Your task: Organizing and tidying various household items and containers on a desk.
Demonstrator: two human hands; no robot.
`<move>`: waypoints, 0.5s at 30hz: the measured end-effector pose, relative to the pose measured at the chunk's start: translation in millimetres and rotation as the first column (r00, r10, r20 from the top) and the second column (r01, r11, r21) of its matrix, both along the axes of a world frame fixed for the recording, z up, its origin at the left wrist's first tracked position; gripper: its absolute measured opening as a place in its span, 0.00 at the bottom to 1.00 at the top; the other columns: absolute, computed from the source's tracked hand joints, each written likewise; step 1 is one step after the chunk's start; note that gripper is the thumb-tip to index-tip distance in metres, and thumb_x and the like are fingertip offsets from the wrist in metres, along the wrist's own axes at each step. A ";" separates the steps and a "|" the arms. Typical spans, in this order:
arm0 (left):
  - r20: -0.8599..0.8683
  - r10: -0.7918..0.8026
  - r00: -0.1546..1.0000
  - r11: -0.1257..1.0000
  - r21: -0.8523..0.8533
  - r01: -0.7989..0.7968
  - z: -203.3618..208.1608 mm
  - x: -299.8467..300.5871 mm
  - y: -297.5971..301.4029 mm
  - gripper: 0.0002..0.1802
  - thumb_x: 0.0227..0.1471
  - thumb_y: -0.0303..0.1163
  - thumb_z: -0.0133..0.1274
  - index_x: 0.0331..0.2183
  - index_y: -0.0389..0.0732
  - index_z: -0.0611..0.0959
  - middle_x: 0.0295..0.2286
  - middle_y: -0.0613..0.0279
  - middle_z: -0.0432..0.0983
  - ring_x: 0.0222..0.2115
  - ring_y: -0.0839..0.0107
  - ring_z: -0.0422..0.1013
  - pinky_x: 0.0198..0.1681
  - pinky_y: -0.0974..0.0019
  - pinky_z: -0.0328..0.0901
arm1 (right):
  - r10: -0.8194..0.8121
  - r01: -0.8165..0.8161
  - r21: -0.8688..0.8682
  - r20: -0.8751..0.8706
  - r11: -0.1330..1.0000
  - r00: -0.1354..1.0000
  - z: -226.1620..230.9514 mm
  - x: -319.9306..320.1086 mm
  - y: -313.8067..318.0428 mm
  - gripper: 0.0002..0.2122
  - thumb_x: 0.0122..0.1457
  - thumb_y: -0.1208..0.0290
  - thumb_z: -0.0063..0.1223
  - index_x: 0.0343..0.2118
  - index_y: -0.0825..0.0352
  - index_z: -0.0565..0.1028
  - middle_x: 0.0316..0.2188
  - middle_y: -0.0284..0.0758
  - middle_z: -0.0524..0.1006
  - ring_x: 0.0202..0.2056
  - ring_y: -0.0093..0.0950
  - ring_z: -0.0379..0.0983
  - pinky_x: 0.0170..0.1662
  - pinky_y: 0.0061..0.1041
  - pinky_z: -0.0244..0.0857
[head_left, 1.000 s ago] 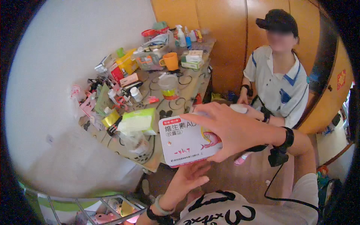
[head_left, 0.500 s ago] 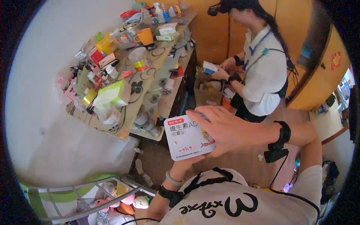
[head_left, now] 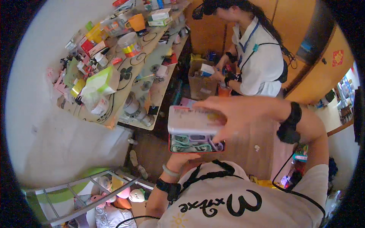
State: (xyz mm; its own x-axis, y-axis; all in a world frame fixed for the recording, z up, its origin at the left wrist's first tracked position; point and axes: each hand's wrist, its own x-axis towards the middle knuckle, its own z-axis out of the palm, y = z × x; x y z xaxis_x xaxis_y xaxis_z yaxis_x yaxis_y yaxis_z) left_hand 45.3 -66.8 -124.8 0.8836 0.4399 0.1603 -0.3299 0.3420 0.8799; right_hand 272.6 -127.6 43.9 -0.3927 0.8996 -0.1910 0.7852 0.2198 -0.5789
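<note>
A hinged-looking white lid (head_left: 195,119) is tilted up off a small tin (head_left: 170,143) with a red rim. My right hand (head_left: 232,114), coming in from the right, grips that lid between thumb and fingers, a little blurred. From below, my left hand (head_left: 185,157) holds up the tin; most of its fingers are hidden beneath it. Inside lie several mint-green and lavender loop-shaped pieces (head_left: 197,146), whose kind I cannot make out. Whether the lid still touches the tin at the back is hidden.
Left of me, a cluttered table (head_left: 152,62) carries a clear jar (head_left: 129,44), an orange mug (head_left: 136,22) and boxes. Ahead, a co-worker (head_left: 262,57) holds a small white-and-blue box (head_left: 207,70) over a cardboard box (head_left: 203,85). A metal rail (head_left: 95,205) crosses the lower left.
The tin was closed; its lid is now raised by my right hand, showing the contents. My view has shifted slightly, and the co-worker's hands are lower over the cardboard box.
</note>
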 end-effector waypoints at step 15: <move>0.073 -0.012 0.997 0.996 -0.093 0.018 -6.1 11.1 9.9 0.36 0.49 0.36 0.59 0.57 0.44 0.65 0.52 0.58 0.67 0.53 0.61 0.64 0.56 0.55 0.58 | -0.396 -0.032 -0.538 -0.658 0.843 0.640 1.7 25.6 -2.3 0.50 0.46 0.47 0.64 0.65 0.69 0.48 0.56 0.36 0.63 0.52 0.25 0.62 0.52 0.24 0.61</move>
